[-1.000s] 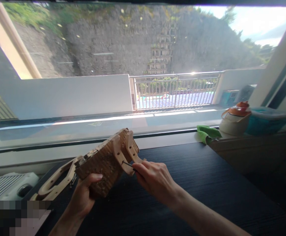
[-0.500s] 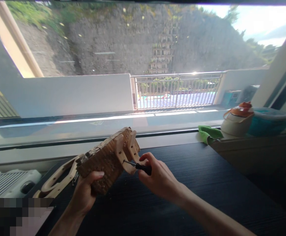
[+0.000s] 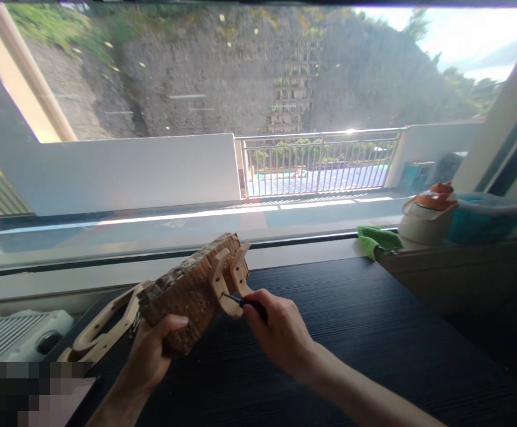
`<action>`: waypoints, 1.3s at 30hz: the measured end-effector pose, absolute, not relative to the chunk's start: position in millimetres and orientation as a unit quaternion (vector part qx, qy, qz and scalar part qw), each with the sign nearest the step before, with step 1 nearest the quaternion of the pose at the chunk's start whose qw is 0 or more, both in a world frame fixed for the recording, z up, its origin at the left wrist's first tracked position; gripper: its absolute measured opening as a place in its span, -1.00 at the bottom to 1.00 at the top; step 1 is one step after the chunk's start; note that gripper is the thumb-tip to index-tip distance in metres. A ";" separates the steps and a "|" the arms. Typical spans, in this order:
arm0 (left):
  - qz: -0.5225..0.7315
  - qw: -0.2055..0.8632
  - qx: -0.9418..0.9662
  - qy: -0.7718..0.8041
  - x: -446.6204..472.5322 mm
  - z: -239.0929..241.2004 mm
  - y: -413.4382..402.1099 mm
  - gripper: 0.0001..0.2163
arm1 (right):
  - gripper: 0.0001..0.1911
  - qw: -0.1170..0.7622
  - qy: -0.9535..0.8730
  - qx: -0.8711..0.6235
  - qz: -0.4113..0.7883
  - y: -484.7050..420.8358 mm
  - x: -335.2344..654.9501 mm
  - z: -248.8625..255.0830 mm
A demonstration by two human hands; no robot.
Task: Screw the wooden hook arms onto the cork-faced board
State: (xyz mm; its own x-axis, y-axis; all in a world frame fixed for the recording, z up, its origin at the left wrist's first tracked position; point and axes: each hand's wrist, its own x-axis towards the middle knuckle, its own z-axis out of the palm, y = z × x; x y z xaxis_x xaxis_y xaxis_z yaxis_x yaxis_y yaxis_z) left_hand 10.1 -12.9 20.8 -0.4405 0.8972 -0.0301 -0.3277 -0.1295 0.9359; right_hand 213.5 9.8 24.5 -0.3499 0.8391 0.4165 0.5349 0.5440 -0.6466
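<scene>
My left hand [image 3: 149, 353] grips the near end of a layered wooden block [image 3: 187, 290] and holds it tilted above the dark table [image 3: 374, 332]. Two pale curved wooden pieces with holes [image 3: 228, 273] stand out from the block's far end. My right hand [image 3: 280, 335] is closed round a small black-handled screwdriver [image 3: 245, 302]. Its thin metal tip touches one of the curved pieces.
A flat pale wooden cut-out [image 3: 102, 326] lies on the table's left edge, with a white appliance [image 3: 18, 335] beyond it. At the right, a wooden ledge carries a green cloth [image 3: 376, 240], a cream pot with an orange lid [image 3: 425, 213] and a teal container [image 3: 485, 216]. A wide window runs behind.
My right hand turned the screwdriver: the handle swung out to the right half a second ago, then back in under my fingers. The block stayed in my left hand and shifted only slightly.
</scene>
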 end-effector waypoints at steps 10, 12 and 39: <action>0.705 0.425 0.285 0.492 13.3 20.3 -10.8 -0.41 | -0.67 0.348 -0.820 -0.436 0.124 9.3 221.4 33.4; 0.705 0.428 0.278 0.492 13.1 19.8 -11.1 -0.41 | -0.73 0.327 -0.857 -0.396 0.052 7.2 222.8 35.6; 0.655 0.589 0.155 0.447 15.7 28.8 -17.0 -0.70 | -0.58 0.415 -0.615 -0.331 0.584 22.8 256.1 80.4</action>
